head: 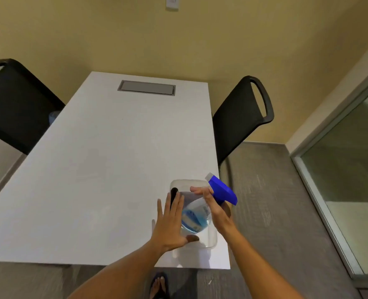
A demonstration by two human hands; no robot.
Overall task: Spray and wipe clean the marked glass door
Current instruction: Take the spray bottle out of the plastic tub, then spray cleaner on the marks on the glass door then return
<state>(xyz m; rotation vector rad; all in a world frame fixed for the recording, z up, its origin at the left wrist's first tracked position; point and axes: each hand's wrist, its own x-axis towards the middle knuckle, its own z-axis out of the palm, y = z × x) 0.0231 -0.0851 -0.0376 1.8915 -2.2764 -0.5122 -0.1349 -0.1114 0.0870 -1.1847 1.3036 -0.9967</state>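
Observation:
A clear spray bottle [195, 219] with blue liquid and a blue trigger head [223, 192] is tilted over a clear plastic tub [212, 240] near the white table's front right corner. My right hand [211, 207] grips the bottle at its neck, below the trigger. My left hand [171, 223] lies flat and open against the tub's left side, fingers spread. A dark object [174, 192], partly hidden by my fingers, lies in the tub. The glass door [347, 169] with a grey metal frame stands at the right.
The white table [105, 169] has a grey cable hatch [146, 88] at its far end. Black chairs stand at the left [14, 104] and right [242, 117]. Grey carpet lies between table and door. A foot in a sandal [159, 285] shows below.

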